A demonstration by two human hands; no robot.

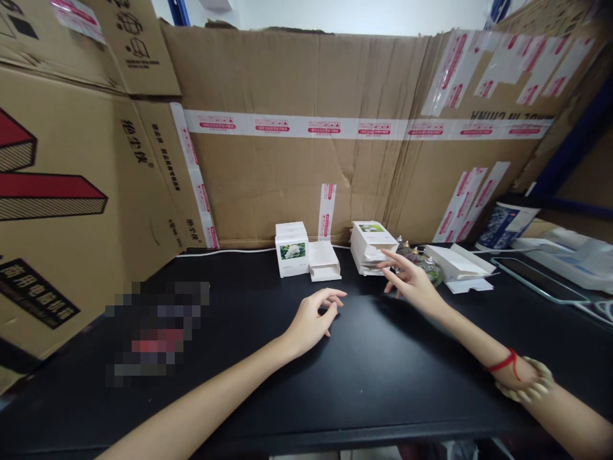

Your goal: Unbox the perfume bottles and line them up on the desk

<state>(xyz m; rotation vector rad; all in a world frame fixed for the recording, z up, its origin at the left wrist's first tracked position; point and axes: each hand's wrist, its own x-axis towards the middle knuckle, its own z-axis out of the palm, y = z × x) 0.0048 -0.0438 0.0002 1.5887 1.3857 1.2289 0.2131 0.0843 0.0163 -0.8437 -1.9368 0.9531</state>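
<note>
My left hand (313, 319) rests on the black table (364, 377), fingers loosely curled, holding nothing. My right hand (407, 281) hovers with fingers spread, its fingertips at the edge of a stack of flat white cartons (371, 246). Left of that stack stands a small white box with a flower picture (292, 250), and a white open tray-like carton (324, 262) lies beside it. Small clear glass bottles (424, 262) sit just behind my right hand. A red string and a beaded bracelet are on my right wrist.
More flat white cartons (460, 265) lie to the right, then a phone (534, 278) and a blue and white tub (505, 223). Taped cardboard walls (297, 160) close the back and left. A blurred patch (156, 329) lies on the left of the table.
</note>
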